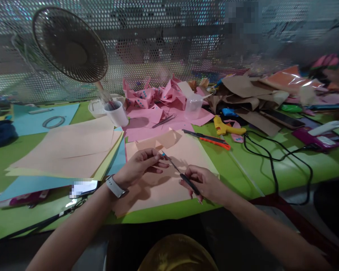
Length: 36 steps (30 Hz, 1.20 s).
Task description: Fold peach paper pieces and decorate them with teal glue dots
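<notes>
My left hand (148,162), wearing a watch with a pale strap (115,187), pinches a tiny blue piece (163,154) at its fingertips. Black-handled scissors (189,183) with thin blades are gripped in my right hand (205,182). Their tip points up and left and meets the blue piece, or lies right beside it. Both hands are above peach paper sheets (158,192), whose far part has a folded edge. Just beyond, an orange-and-black box cutter (211,140) lies across the paper's upper right edge.
Left: stacked paper (64,146), a phone (83,188), a fan (70,45) by a white cup (117,114). Behind: pink folded paper (147,96), a clear plastic cup (193,107). Right: a yellow glue gun (227,128), a black cable (271,158), brown paper (243,90).
</notes>
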Available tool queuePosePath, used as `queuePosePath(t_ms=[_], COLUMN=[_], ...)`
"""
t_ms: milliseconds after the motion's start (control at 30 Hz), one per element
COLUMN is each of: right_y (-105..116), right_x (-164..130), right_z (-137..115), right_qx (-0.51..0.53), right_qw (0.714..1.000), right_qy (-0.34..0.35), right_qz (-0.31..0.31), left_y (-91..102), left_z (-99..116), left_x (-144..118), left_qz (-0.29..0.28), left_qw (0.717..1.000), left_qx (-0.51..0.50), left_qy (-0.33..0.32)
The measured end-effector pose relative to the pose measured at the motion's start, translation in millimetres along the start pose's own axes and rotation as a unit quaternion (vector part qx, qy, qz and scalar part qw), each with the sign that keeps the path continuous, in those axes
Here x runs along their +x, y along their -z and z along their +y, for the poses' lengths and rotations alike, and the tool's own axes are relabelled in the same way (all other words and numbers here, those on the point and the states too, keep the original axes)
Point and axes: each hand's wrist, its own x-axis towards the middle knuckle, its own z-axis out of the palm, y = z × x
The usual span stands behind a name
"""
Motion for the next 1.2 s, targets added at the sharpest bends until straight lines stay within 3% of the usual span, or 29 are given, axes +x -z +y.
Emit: queuePosePath(t_ms=[1200], right_y=[-2.5], right_x=[1.3], right_z=[6.2], right_qx=[0.006], right_qw=[0.999], right_qy=[0.019], right_qz=[0.025], left_y=[-7.2], left_z=[-5.2], left_x=[-0.2], left_qz=[0.01], left_qw=[0.999], left_qx=[-0.033], left_qy=[-0.03])
